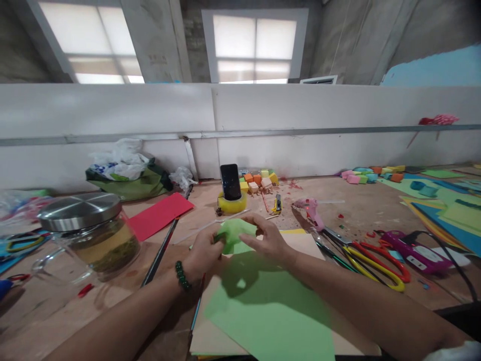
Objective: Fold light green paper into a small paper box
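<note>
A small piece of light green paper (236, 232), bent into a rounded form, is held up between both hands above the worktable. My left hand (208, 250), with a dark green bead bracelet at the wrist, is closed on its left edge. Against its right side are the fingers and thumb of my right hand (271, 239), curved round the edge. Below lies a larger light green sheet (278, 306), shaded by the hands, on a stack of pale cardboard sheets (212, 328). How the small piece is folded I cannot make out.
A lidded glass teapot (107, 245) and red paper (161, 215) are at left. Ahead, a phone (230, 181) leans on a tape roll (232, 204), near a yellow utility knife (277, 204). Rightward lie a pink glue gun (312, 210), scissors (376, 263) and a purple power strip (415, 252).
</note>
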The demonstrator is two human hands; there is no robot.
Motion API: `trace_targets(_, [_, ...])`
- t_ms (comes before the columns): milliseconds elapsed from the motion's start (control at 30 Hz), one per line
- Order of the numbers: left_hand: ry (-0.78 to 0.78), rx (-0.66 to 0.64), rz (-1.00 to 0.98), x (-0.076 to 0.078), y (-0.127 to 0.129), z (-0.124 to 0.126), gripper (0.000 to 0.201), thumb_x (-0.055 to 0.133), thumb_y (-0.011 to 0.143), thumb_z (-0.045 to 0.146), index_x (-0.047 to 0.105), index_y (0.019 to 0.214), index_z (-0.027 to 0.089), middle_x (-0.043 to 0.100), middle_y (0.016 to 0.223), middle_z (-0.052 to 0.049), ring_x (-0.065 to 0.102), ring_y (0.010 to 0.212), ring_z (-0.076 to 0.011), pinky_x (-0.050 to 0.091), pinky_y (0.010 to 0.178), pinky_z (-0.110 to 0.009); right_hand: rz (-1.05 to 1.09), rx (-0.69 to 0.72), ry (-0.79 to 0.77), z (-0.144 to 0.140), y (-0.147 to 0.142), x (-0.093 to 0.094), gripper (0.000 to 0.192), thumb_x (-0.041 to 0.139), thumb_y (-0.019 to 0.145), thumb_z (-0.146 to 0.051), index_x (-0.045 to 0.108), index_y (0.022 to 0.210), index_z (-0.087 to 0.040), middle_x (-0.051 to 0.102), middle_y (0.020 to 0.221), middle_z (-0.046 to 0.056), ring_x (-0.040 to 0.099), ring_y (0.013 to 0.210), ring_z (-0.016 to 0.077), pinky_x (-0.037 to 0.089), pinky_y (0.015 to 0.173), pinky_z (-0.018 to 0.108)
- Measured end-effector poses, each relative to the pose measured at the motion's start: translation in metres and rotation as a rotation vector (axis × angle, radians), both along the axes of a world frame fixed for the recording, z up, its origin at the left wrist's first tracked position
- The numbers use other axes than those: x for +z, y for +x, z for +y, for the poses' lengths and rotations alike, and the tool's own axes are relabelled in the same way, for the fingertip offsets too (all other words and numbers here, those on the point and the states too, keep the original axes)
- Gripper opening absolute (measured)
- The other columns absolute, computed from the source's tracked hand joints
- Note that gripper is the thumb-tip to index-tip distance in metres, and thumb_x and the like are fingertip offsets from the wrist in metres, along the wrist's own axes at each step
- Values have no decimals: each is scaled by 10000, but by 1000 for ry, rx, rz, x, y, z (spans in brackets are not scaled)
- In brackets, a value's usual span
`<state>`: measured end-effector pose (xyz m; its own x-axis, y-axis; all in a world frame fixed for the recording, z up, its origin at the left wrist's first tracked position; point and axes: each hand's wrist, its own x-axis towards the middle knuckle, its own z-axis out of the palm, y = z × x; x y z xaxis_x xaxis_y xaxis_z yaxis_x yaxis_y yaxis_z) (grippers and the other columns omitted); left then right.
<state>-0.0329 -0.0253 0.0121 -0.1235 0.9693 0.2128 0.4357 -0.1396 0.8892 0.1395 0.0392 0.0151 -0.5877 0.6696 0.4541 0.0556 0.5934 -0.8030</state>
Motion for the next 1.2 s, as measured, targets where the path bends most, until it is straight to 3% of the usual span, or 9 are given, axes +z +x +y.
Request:
trace_targets(100, [14, -8, 268, 2, -4, 1, 126, 449, 619, 152, 555, 554, 174, 533, 550, 19, 468, 565, -139, 362, 540, -236, -1, -49, 14, 10, 0, -3, 146, 577, 745, -185, 681, 847, -182, 699, 832, 27, 610, 760, 166, 450, 684, 272])
trace_targets(200, [-32, 25, 357, 3, -7, 1, 178, 432, 633, 129, 529, 494, 180, 484, 496, 19, 435, 527, -142, 306, 529, -249, -127, -95, 28, 17, 0, -4, 143, 552, 711, -109, 675, 700, -182, 688, 703, 6, 608, 685, 160, 441, 647, 266])
trace_targets(367, [-75, 35, 489, 3, -4, -4, 218, 462, 672, 99, 616, 541, 181, 554, 514, -7, 476, 525, -163, 297, 542, -263, -246, -66, 189, 11, 1, -5, 278, 632, 687, -133, 703, 949, -195, 726, 917, 36, 646, 828, 194, 462, 688, 269])
trace_targets(467, [-65, -7, 557, 4, 0, -8, 255, 458, 699, 99, 677, 606, 189, 598, 578, -21, 520, 560, -169, 333, 561, -260, -293, -37, 215, 10, 1, -10, 209, 609, 747, -150, 728, 902, -224, 744, 845, 18, 658, 754, 178, 463, 674, 262])
trace_targets(667, [38, -96, 343, -4, -2, 0, 292, 429, 719, 148, 712, 785, 172, 652, 721, -34, 582, 723, -186, 430, 667, -267, -270, -33, 258, 15, 1, -14, 179, 588, 767, -143, 704, 885, -212, 732, 839, 27, 650, 742, 178, 474, 688, 272])
trace_targets(833, [70, 9, 296, -9, -7, 5, 225, 436, 680, 163, 655, 629, 175, 566, 562, 15, 508, 586, -150, 413, 589, -250, -190, -11, 342, 14, 1, -15, 210, 548, 688, -51, 636, 802, -204, 665, 822, 27, 619, 754, 164, 473, 672, 253])
trace_targets(967, [124, 18, 274, -10, -9, 6, 354, 430, 654, 96, 730, 821, 180, 685, 784, -32, 608, 782, -188, 478, 752, -300, -177, 37, 369, 10, 3, -10, 267, 508, 670, -32, 629, 833, -205, 658, 863, 36, 627, 798, 167, 484, 733, 272])
trace_targets(1100, [242, 48, 428, -10, -10, 2, 446, 447, 687, 59, 732, 999, 200, 655, 881, -56, 597, 818, -186, 486, 771, -307, -219, 2, 360, 5, 5, -4, 248, 633, 718, -198, 588, 961, -210, 683, 937, 48, 641, 837, 204, 494, 758, 316])
trace_targets(1200, [309, 34, 530, -9, -8, -3, 492, 456, 727, 65, 691, 1126, 233, 624, 919, -60, 588, 833, -187, 491, 759, -302, -154, -55, 465, 5, 4, -4, 153, 620, 752, -216, 556, 891, -207, 682, 924, 67, 646, 832, 211, 503, 736, 324])
